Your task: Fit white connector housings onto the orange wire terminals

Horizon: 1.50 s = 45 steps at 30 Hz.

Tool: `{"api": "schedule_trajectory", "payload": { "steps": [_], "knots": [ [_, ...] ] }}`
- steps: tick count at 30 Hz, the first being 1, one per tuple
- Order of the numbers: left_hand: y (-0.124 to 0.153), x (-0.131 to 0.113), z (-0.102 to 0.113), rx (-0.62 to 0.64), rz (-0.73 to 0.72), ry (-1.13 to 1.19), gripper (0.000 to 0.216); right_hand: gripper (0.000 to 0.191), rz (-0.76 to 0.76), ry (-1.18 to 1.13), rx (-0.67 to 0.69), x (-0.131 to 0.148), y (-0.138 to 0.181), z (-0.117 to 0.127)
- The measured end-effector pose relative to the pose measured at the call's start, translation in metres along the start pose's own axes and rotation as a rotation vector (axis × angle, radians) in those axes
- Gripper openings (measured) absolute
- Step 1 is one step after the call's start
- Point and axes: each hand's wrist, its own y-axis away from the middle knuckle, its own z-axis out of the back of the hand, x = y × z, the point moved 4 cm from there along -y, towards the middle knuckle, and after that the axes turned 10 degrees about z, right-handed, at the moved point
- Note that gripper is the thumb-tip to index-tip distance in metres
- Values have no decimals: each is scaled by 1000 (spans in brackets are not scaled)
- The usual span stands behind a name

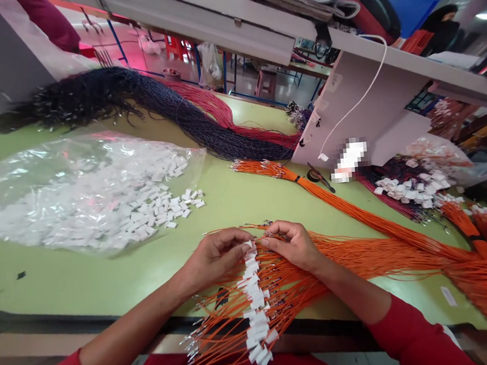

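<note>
My left hand [221, 256] is closed in a pinch at a small white connector housing [250, 244], at the top of a column of such housings. Close by on its right, my right hand [294, 247] pinches the end of an orange wire, its tip partly hidden by the fingers. Below both hands, the column of white connector housings [255, 301] runs down toward my lap over a fan of orange wires [343, 253]. Bare metal terminals [192, 346] show on wire ends at the lower left.
A clear plastic bag [78, 191] spills loose white housings onto the green table [211, 208]. Behind lie dark blue wires [169, 109] and red wires [219, 105]. A tied orange bundle [325, 195] stretches rightward past a black tape roll [313, 175]. A grey panel [360, 104] stands at the back right.
</note>
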Motion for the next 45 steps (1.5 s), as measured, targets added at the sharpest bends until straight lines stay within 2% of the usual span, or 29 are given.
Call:
{"api": "schedule_trajectory", "payload": {
  "steps": [3, 7, 11, 25, 30, 32, 39, 45],
  "knots": [
    [0, 4, -3, 6, 9, 33, 24, 27, -20, -32, -8, -1, 0, 0],
    [-4, 13, -4, 34, 46, 204, 23, 20, -44, -40, -47, -1, 2, 3],
    [-6, 16, -3, 57, 72, 263, 24, 17, -41, 0, -24, 0, 2, 3],
    [-5, 22, -5, 42, 101, 267, 24, 15, 10, 165, -13, 0, 3, 0],
    [-3, 17, -5, -56, 21, 120, 22, 13, 23, 187, -39, 1, 4, -3],
    [-3, 16, -5, -74, 7, 105, 22, 12, 22, 183, -34, 1, 4, -3],
    [-7, 19, -4, -20, 112, 207, 27, 10, 7, 144, -33, 0, 2, -2],
    [-3, 16, -8, -81, 43, 139, 27, 9, -46, 107, -28, 0, 2, -4]
  ]
}}
